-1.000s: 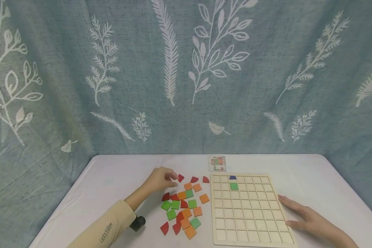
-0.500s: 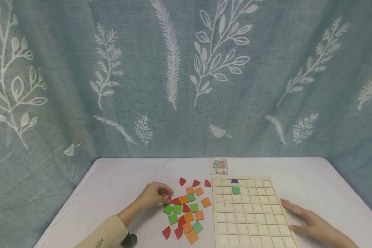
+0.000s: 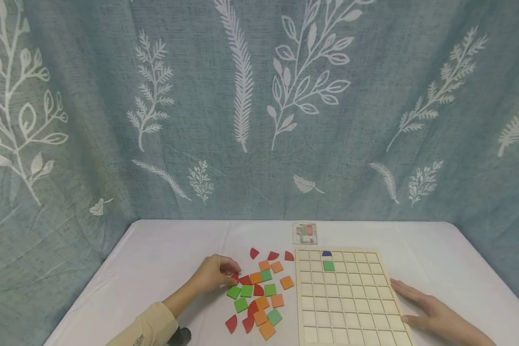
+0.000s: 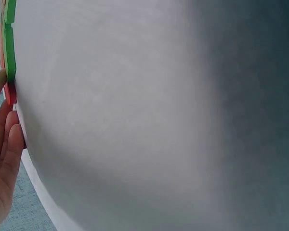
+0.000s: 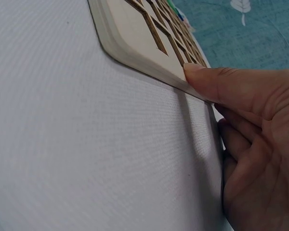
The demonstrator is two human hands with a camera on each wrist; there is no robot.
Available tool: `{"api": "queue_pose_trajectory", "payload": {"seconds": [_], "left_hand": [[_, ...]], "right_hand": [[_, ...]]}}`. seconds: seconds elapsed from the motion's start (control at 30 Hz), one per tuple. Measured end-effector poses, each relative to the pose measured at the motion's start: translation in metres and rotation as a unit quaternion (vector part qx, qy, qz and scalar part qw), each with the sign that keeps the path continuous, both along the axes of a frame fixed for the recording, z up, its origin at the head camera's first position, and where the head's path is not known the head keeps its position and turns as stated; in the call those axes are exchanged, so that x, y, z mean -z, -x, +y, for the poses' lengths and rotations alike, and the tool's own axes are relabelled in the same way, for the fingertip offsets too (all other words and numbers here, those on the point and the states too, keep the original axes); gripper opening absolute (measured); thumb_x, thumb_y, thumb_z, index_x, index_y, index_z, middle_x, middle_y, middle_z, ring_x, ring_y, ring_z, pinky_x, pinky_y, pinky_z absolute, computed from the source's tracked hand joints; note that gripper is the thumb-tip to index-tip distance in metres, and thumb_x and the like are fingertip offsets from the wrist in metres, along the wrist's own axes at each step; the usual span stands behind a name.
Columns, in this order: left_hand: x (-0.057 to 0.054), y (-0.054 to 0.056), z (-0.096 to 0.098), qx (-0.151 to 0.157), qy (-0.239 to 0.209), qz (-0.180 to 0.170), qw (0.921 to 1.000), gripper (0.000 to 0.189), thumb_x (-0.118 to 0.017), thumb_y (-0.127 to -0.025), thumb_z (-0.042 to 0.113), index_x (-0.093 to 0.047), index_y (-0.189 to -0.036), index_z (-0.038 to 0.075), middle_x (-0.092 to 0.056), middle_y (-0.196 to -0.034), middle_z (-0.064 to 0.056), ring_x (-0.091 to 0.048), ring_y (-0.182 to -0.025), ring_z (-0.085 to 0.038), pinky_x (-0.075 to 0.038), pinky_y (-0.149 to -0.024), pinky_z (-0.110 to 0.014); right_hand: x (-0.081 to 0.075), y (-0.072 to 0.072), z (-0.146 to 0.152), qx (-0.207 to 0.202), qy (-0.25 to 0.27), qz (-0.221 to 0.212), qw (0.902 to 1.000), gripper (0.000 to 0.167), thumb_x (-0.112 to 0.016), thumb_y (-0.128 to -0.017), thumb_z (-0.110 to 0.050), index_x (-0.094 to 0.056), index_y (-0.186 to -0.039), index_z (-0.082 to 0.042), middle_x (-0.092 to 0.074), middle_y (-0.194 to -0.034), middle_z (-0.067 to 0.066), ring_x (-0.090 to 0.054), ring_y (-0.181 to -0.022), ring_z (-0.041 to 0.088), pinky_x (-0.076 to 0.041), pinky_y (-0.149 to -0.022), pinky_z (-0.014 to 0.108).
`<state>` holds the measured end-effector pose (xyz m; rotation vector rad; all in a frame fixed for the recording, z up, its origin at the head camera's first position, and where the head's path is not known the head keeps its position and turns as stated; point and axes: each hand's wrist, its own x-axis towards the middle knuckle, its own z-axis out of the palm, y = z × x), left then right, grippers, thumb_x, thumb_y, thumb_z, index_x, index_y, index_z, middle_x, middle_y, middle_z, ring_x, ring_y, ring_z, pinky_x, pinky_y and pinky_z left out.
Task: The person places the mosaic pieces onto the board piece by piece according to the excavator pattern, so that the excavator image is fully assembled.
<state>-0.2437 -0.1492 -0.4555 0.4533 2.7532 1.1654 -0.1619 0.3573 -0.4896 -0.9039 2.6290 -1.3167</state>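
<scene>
My left hand (image 3: 211,274) is at the far left edge of a loose group of flat tiles, with thumb and fingers around a red quarter-circle tile (image 3: 235,277). In the left wrist view that red tile (image 4: 10,93) lies between the thumb and fingertips, next to a green tile (image 4: 9,53). A wooden grid board (image 3: 341,305) lies right of the tiles, holding a blue piece (image 3: 327,253) and a green square tile (image 3: 328,265) in its upper cells. Fingers extended, my right hand (image 3: 430,307) rests against the board's right edge, its thumb (image 5: 221,84) touching the rim.
Orange tiles (image 3: 267,330), green tiles (image 3: 240,304) and more red quarter-circles (image 3: 231,324) are scattered on the white table (image 3: 164,254). A small picture card (image 3: 304,233) lies behind the board. A patterned curtain (image 3: 225,182) hangs behind. Something black (image 3: 180,335) shows by the left sleeve.
My left hand has moved from near the rear red quarter-circle down to one at the group's left edge and taken hold of it. My right hand stays at the board.
</scene>
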Motion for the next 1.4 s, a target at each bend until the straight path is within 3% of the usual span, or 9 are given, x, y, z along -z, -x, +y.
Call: {"api": "queue_pose_trajectory", "payload": {"seconds": [0.37, 0.57, 0.83, 1.13, 1.27, 1.4], "left_hand": [[0.001, 0.004, 0.001, 0.029, 0.015, 0.018, 0.9993, 0.023, -0.080, -0.068, 0.006, -0.070, -0.088, 0.010, -0.067, -0.083, 0.002, -0.054, -0.074, -0.014, -0.048, -0.065, -0.026], [-0.002, 0.007, 0.002, 0.004, 0.018, 0.028, 0.9994, 0.026, -0.079, -0.069, 0.008, -0.071, -0.093, 0.011, -0.068, -0.090, 0.002, -0.060, -0.083, -0.015, -0.052, -0.074, -0.030], [-0.018, 0.008, 0.011, -0.015, 0.006, 0.045, 0.9989, 0.025, -0.079, -0.070, 0.007, -0.071, -0.094, 0.007, -0.067, -0.083, 0.002, -0.058, -0.073, -0.012, -0.049, -0.064, -0.023], [-0.029, 0.014, 0.055, 0.024, 0.025, 0.037, 0.9987, 0.028, -0.077, -0.074, 0.014, -0.070, -0.100, 0.009, -0.068, -0.094, -0.001, -0.058, -0.083, -0.017, -0.051, -0.069, -0.027], [-0.029, 0.019, 0.077, 0.055, 0.027, 0.045, 0.9971, 0.028, -0.077, -0.074, 0.015, -0.070, -0.101, 0.009, -0.069, -0.097, -0.002, -0.060, -0.086, -0.019, -0.051, -0.073, -0.029], [-0.030, 0.024, 0.099, 0.087, 0.034, 0.050, 0.9944, 0.027, -0.076, -0.074, 0.013, -0.070, -0.101, 0.008, -0.069, -0.095, -0.003, -0.060, -0.082, -0.017, -0.050, -0.069, -0.026]], "right_hand": [[-0.003, -0.001, -0.002, 0.009, 0.000, -0.001, 1.0000, 0.062, -0.062, -0.085, -0.008, -0.032, -0.138, 0.008, -0.023, -0.142, -0.029, -0.017, -0.125, -0.022, -0.016, -0.089, -0.003], [-0.004, 0.001, -0.001, 0.014, -0.007, -0.029, 0.9995, 0.063, -0.061, -0.087, -0.011, -0.030, -0.139, 0.008, -0.020, -0.139, -0.034, -0.014, -0.122, -0.025, -0.013, -0.088, -0.005], [-0.005, 0.002, -0.001, 0.007, -0.011, -0.024, 0.9996, 0.063, -0.061, -0.086, -0.010, -0.031, -0.138, 0.008, -0.019, -0.139, -0.036, -0.013, -0.122, -0.026, -0.012, -0.087, -0.006], [-0.005, 0.000, 0.001, 0.014, -0.021, -0.025, 0.9994, 0.063, -0.062, -0.086, -0.013, -0.032, -0.139, 0.006, -0.019, -0.138, -0.036, -0.014, -0.121, -0.026, -0.012, -0.088, -0.005], [-0.004, 0.001, 0.001, 0.018, -0.031, -0.014, 0.9993, 0.063, -0.062, -0.086, -0.015, -0.033, -0.138, 0.006, -0.019, -0.138, -0.034, -0.014, -0.121, -0.025, -0.012, -0.088, -0.005], [-0.006, 0.003, 0.001, 0.026, -0.035, -0.036, 0.9984, 0.064, -0.062, -0.087, -0.018, -0.033, -0.140, 0.003, -0.020, -0.137, -0.035, -0.014, -0.120, -0.027, -0.014, -0.089, -0.003]]}}
